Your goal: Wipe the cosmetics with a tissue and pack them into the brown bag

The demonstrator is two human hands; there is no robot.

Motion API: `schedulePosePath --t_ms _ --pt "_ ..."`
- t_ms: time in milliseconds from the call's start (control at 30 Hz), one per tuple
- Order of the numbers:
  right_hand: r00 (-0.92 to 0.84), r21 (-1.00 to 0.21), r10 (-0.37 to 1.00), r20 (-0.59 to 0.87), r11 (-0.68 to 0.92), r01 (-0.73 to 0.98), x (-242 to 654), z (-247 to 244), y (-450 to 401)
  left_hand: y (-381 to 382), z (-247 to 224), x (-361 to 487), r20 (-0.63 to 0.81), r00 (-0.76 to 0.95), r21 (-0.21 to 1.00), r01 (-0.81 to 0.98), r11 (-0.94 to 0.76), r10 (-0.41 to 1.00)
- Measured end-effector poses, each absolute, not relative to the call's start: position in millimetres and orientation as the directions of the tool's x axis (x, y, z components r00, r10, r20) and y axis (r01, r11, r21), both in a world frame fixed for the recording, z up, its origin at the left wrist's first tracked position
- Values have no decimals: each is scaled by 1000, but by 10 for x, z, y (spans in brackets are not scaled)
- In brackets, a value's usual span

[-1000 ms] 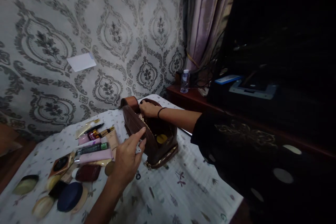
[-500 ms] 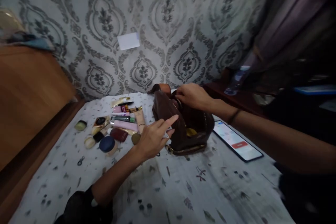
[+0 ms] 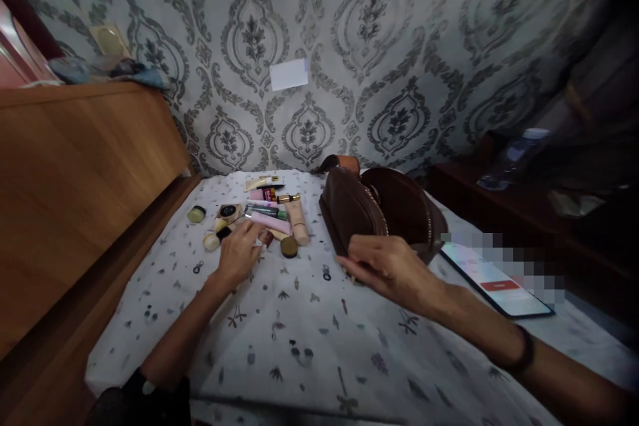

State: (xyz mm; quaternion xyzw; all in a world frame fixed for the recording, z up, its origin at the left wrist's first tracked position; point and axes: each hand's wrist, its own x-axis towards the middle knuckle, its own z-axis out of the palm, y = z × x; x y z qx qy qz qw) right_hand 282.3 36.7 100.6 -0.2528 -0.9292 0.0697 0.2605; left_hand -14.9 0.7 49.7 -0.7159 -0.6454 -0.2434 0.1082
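Where the patterned cloth covers the worktop (image 3: 279, 353), open room lies in front of the cosmetics and the bag, reaching to the near edge. The left edge runs beside the wooden cabinet (image 3: 94, 166), and the patterned wall (image 3: 319, 6) stands behind. On the right, a lit phone (image 3: 499, 286) lies just beside the bag, which leaves less room there.

The brown bag (image 3: 349, 210) rests right of centre on the cloth, its smooth sides edged with gold zipper teeth and an orange-brown strap (image 3: 348, 163) at its back. The right hand (image 3: 394, 269) is at the bag's near side, its grip narrow with curled fingers; whether it holds anything, I cannot tell. The left hand (image 3: 237, 253) reaches down among the cosmetics, its fingers bent, with a small pale thing at the fingertips; I cannot tell how firmly its grip has closed.

The bag's mouth gapes, but the contents are too dark to make out. Left of it are a beige tube (image 3: 298, 223), a pink tube (image 3: 269, 222), a round jar with an olive lid (image 3: 289, 247) and a green jar (image 3: 196, 214). A clear bottle (image 3: 514, 160) stands on the dark red shelf (image 3: 462, 186).
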Motion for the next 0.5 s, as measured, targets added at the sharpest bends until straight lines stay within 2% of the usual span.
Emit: schedulePosePath --t_ms 100,200,300,500 --pt "-766 -333 493 413 865 376 2632 756 271 -5 489 -468 455 -128 234 972 20 881" --pt "-747 -498 571 340 784 372 2411 541 250 58 496 -795 386 -273 286 944 167 881" --pt "-722 -628 644 254 677 383 2182 388 260 193 519 -1080 332 -361 276 921 276 872" --pt "-671 -785 726 153 501 364 1754 147 292 600 535 -1331 189 -464 190 882 431 865"
